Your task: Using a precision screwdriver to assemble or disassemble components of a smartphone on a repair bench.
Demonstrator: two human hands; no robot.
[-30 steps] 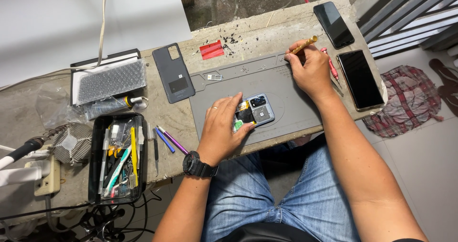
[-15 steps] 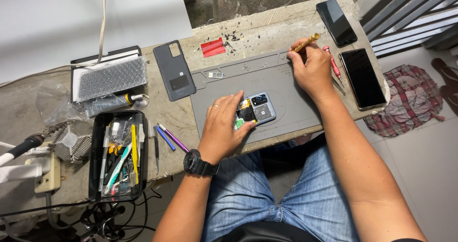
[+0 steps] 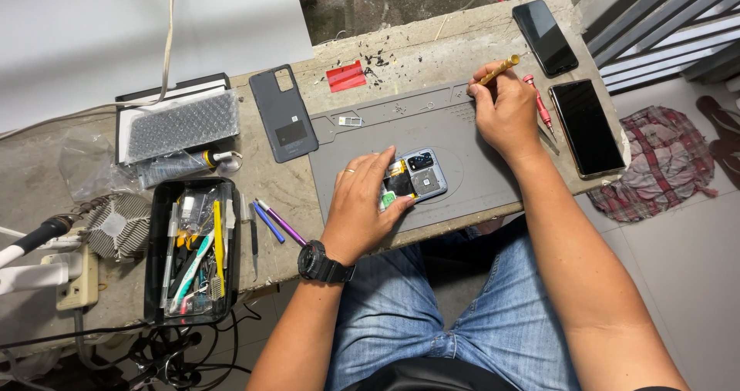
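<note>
My left hand [image 3: 364,203] lies flat on an opened phone [image 3: 416,177] with its back removed, pinning it to the grey work mat [image 3: 462,144]; a black watch sits on that wrist. Farther right, at the mat's upper right corner, my right hand [image 3: 505,112] grips a gold-handled screwdriver [image 3: 499,69] with its tip pointing down at the mat. The phone's grey back cover [image 3: 284,114] lies left of the mat.
Two dark phones [image 3: 544,26] [image 3: 587,126] and a red screwdriver [image 3: 538,104] lie at the right. A black tool tray [image 3: 158,252], blue and purple pry tools [image 3: 274,221], a red card [image 3: 346,76] and a bubble-wrapped box [image 3: 181,125] sit on the left. A checked cloth [image 3: 647,167] lies on the floor.
My right hand with the screwdriver has stayed at the mat's upper right corner, shifting only slightly. My left hand keeps pressing the phone.
</note>
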